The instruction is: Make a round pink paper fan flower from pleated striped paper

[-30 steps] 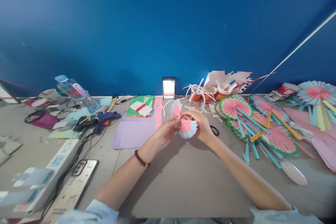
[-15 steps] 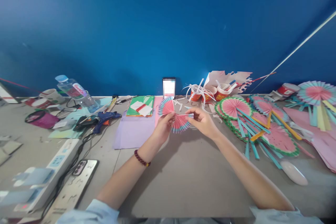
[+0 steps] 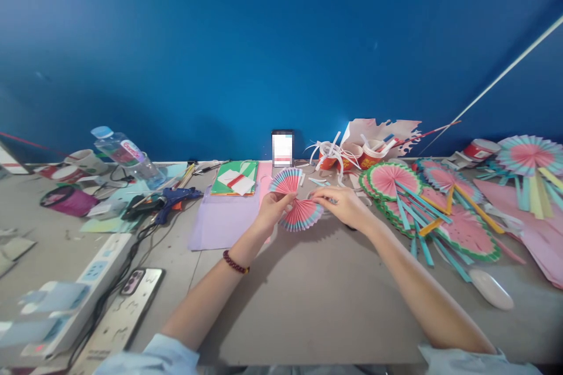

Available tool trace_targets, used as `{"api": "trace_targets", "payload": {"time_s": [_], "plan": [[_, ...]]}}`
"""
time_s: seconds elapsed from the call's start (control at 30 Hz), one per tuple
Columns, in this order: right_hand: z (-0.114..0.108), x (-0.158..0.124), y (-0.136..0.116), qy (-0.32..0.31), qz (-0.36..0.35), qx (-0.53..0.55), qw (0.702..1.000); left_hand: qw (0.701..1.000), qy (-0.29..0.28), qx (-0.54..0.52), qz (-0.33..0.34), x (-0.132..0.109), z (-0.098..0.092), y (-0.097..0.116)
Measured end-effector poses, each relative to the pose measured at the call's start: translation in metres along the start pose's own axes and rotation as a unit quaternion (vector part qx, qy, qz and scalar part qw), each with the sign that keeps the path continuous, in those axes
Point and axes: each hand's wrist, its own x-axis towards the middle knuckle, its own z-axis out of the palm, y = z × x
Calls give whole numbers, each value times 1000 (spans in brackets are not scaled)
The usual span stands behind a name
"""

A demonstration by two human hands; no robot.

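Observation:
A pleated paper fan [image 3: 301,215], pink in the middle with a light-blue edge, is held up over the table in front of me. It is spread most of the way round, with a gap on its right side. My left hand [image 3: 276,210] pinches it near its centre from the left, thumb on top. At its right edge, my right hand [image 3: 341,204] has thumb and fingertips closed on the end fold. Behind the fan lie small white paper strips [image 3: 319,182] and a pink sheet [image 3: 264,173].
Finished paper fans [image 3: 393,180] and a white mouse [image 3: 491,289] lie to the right. Paper cups [image 3: 372,155] and a lit phone [image 3: 282,147] stand by the wall. On the left are a glue gun [image 3: 173,202], a bottle [image 3: 127,155], a power strip [image 3: 94,281] and another phone [image 3: 125,316].
Both hands have moved slightly lower with the fan. The fan has turned a little and its pleats look more widely spread. My right hand has shifted slightly left along its edge.

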Motion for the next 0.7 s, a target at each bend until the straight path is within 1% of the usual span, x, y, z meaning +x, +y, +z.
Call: {"api": "trace_targets", "payload": {"time_s": [0.1, 0.27, 0.4, 0.5, 0.57, 0.7], "plan": [[0, 0, 0, 15, -23, -47, 999, 999, -33, 34, 13, 1, -1, 0], [3, 1, -3, 17, -40, -64, 997, 996, -49, 71, 6, 1, -4, 2], [4, 2, -2, 73, -54, -39, 995, 995, -76, 60, 9, 1, -6, 4], [4, 2, -1, 105, -64, -14, 992, 996, -81, 48, 1, 3, -8, 4], [3, 2, -1, 104, -60, 13, 993, 995, -82, 55, -3, 5, -10, 2], [5, 3, -1, 89, -11, 91, 992, 995, -82, 57, -2, 8, -13, -1]]}}
